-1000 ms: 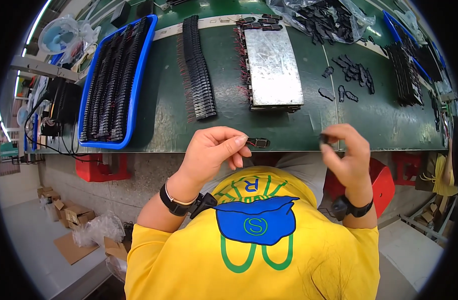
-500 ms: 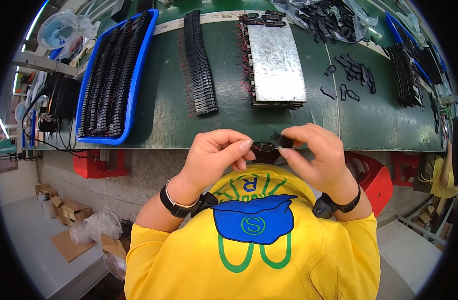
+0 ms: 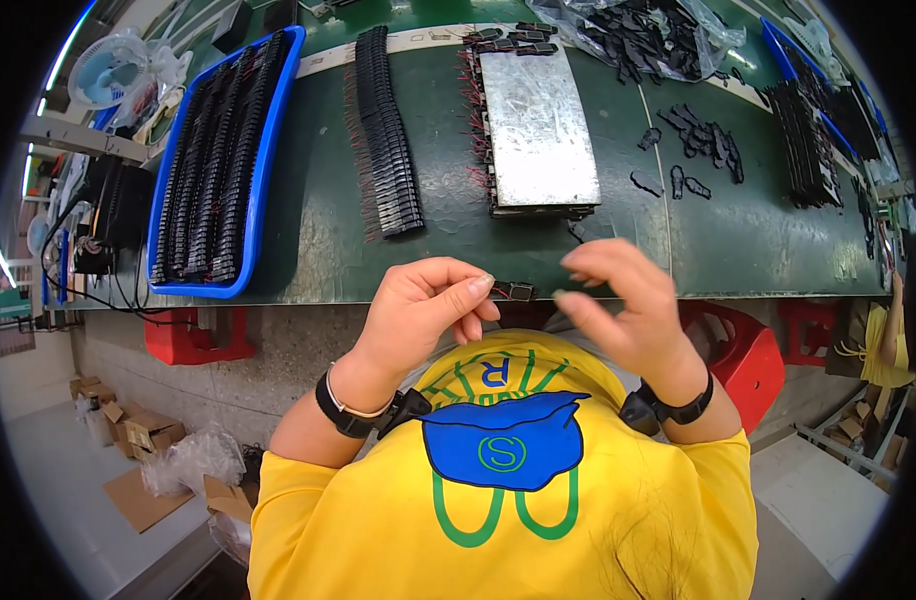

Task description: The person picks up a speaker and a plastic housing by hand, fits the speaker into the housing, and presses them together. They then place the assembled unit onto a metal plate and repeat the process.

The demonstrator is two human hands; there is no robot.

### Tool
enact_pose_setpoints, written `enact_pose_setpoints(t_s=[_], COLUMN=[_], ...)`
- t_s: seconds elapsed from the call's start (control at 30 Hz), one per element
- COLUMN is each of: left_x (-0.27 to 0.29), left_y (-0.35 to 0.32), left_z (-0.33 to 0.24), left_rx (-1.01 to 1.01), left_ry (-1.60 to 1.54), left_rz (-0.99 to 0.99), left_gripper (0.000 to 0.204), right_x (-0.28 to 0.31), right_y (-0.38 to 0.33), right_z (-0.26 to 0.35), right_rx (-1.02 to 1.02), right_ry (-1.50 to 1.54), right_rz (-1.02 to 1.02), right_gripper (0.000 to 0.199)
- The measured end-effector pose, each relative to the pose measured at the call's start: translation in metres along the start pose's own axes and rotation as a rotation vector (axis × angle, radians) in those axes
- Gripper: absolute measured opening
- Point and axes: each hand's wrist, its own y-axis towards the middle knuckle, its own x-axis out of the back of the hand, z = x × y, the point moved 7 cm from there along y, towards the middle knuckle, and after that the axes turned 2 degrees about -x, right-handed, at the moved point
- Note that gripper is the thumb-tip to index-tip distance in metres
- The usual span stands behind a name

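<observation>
My left hand [image 3: 423,305] pinches a small black part with thin red leads [image 3: 519,291] between thumb and forefinger, just over the near edge of the green table [image 3: 318,240]. My right hand [image 3: 618,305] hovers right beside that part, its fingers spread and curled with nothing visible in them. Both wrists wear dark bands. A yellow shirt with a blue-and-green print fills the lower picture.
A blue tray [image 3: 218,160] packed with rows of black parts sits at the left. A long row of black parts with red leads [image 3: 383,130] lies mid-table, next to a grey metal plate [image 3: 538,125]. Loose black pieces [image 3: 693,150] and a plastic bag [image 3: 658,30] lie right. Red stools stand below.
My right hand came in from the right to meet my left hand at the small part, then opened its fingers beside it. My left hand kept its pinch on the part.
</observation>
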Motion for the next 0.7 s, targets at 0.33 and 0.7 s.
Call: enact_pose_setpoints(t_s=[0.33,0.7], left_x=[-0.010,-0.018], left_y=[-0.006,-0.012], left_z=[-0.005,-0.016], left_rx=[-0.079,-0.365], left_ry=[0.214,0.503], left_rz=[-0.021,-0.067], left_gripper=[0.014,0.010], right_x=[-0.046,-0.041], right_y=[-0.013,-0.014], right_z=[-0.011,-0.006], right_rx=[-0.410,-0.389], right_ry=[0.765,0.788], right_rz=[0.247,0.158], right_gripper=[0.019,0.017])
